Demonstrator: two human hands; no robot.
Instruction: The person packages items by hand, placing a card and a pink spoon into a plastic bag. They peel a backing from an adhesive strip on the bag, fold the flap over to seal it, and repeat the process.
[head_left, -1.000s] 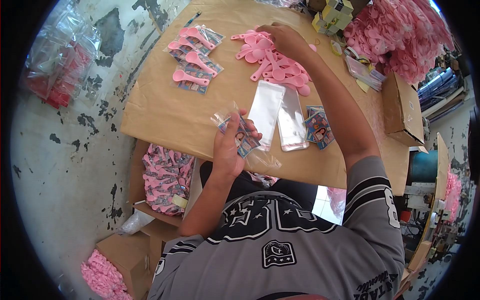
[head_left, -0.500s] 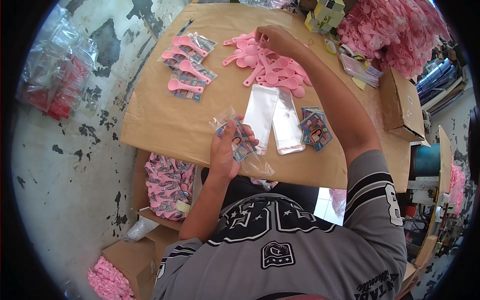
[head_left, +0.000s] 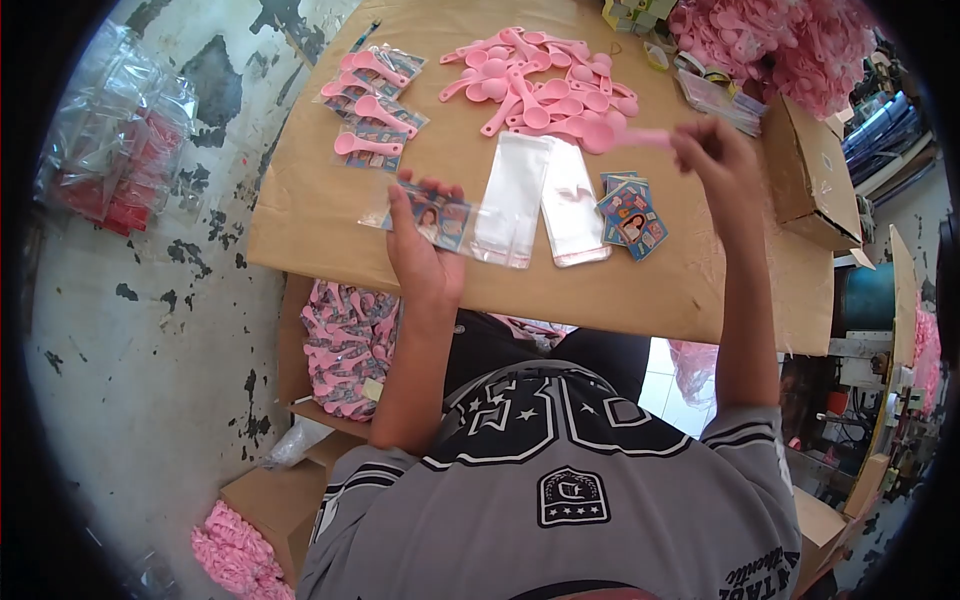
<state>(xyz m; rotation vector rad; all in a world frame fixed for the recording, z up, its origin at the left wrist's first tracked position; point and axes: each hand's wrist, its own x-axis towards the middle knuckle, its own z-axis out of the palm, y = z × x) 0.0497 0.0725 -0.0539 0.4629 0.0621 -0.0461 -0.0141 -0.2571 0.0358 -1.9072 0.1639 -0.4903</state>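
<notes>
My left hand (head_left: 425, 250) holds a clear plastic bag with a printed card (head_left: 440, 220) in it, thumb on top, above the table's near part. Pinched by its handle in my right hand (head_left: 715, 160) is a pink spoon (head_left: 603, 133), smeared by motion, its bowl pointing left. Beyond it lies a heap of pink spoons (head_left: 545, 85). Two stacks of clear bags (head_left: 578, 215) rest between my hands, with a small pile of printed cards (head_left: 633, 222) to their right. At the far left, several bagged cards (head_left: 378, 125) have pink spoons lying on them.
A cardboard box (head_left: 810, 175) stands at the table's right edge, near a large mass of bagged pink spoons (head_left: 770, 50). Below the table's left side, an open carton holds packed spoons (head_left: 350, 350). A pen (head_left: 366, 36) lies at the far left.
My right hand has left the spoon heap, moving right and nearer with a pink spoon. My left hand has shifted left and slightly away from me, turning the bagged card flatter.
</notes>
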